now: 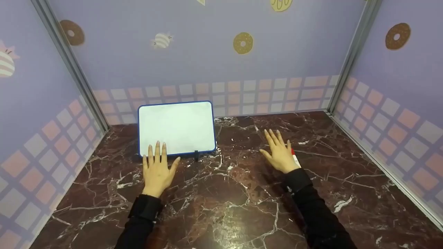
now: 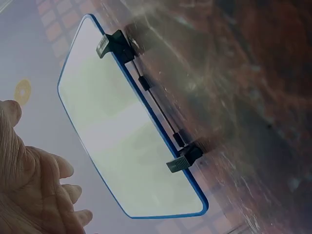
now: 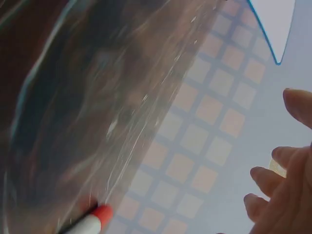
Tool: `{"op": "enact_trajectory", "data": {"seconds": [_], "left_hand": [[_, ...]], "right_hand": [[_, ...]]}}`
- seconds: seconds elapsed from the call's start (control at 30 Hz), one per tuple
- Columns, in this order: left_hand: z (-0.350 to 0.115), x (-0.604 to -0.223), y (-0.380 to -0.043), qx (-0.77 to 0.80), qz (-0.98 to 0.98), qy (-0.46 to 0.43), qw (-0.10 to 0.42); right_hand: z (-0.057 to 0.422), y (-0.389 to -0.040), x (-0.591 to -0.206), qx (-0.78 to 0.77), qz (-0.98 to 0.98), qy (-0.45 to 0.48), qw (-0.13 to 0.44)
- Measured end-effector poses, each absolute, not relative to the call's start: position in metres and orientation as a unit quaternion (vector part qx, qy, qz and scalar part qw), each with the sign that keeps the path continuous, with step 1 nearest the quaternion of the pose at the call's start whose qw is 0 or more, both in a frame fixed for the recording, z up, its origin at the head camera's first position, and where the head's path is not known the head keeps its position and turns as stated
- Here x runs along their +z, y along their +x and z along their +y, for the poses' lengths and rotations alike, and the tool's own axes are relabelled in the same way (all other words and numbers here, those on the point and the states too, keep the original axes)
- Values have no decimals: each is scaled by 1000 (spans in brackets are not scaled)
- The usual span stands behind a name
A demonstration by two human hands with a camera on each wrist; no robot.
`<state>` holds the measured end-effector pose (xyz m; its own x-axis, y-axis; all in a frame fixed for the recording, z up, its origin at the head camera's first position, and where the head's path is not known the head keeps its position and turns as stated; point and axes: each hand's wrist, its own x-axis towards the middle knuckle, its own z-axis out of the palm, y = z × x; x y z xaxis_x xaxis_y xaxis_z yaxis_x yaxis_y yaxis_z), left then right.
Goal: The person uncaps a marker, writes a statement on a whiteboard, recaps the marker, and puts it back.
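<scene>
A whiteboard (image 1: 176, 126) with a blue frame leans upright at the back left, held in a black stand (image 2: 183, 160) with two clips along its lower edge. My left hand (image 1: 157, 174), fingers straight and spread, is in front of the board; its fingertips overlap the board's lower edge in the head view. On the right, my right hand (image 1: 279, 154) is spread too, palm down and holding nothing. Beside it lies a white marker with a red cap (image 1: 295, 157), partly hidden by that hand. The marker (image 3: 90, 225) also shows at the bottom of the right wrist view.
A dark red marbled table (image 1: 221, 207) with white veins fills the work area. Purple walls (image 1: 207, 62) with donut pictures and checkered tiles enclose the back and both sides. Grey metal posts (image 1: 353, 55) stand at the back corners.
</scene>
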<state>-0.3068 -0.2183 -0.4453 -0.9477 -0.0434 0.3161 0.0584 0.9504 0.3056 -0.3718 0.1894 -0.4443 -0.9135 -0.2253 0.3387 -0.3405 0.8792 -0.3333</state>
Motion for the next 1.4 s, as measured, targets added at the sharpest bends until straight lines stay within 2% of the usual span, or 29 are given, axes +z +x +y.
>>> {"op": "enact_trajectory", "data": {"seconds": [0.17,0.33,0.53,0.77,0.87,0.93,1.0,1.07,1.17,1.3,1.4], "left_hand": [[-236,-434,-314,-183,-976,12,113],[-272,-417,-331,-252,-966,36,55],[-312,-408,-354,-342,-936,81,-3],[-324,-428,-365,-423,-900,104,-34],[-324,-437,-368,-493,-863,102,-45],[-323,-441,-369,-546,-831,100,-49],[-323,-443,-370,-585,-803,100,-53],[-322,-443,-370,-618,-778,100,-56],[-320,-444,-370,-647,-753,102,-60],[-317,-444,-369,-683,-722,98,-61],[-315,-445,-368,-699,-706,98,-56]], "right_hand": [[167,-376,-444,285,-923,199,165],[132,-388,-446,386,-872,243,176],[91,-400,-449,467,-855,199,109],[61,-417,-463,551,-821,148,14],[53,-478,-526,612,-775,155,-23],[50,-537,-585,652,-737,172,-50],[46,-577,-625,675,-712,177,-78],[43,-574,-622,689,-696,177,-95],[35,-508,-554,697,-694,141,-112],[26,-445,-491,704,-691,108,-120],[26,-445,-491,710,-684,117,-118]]}}
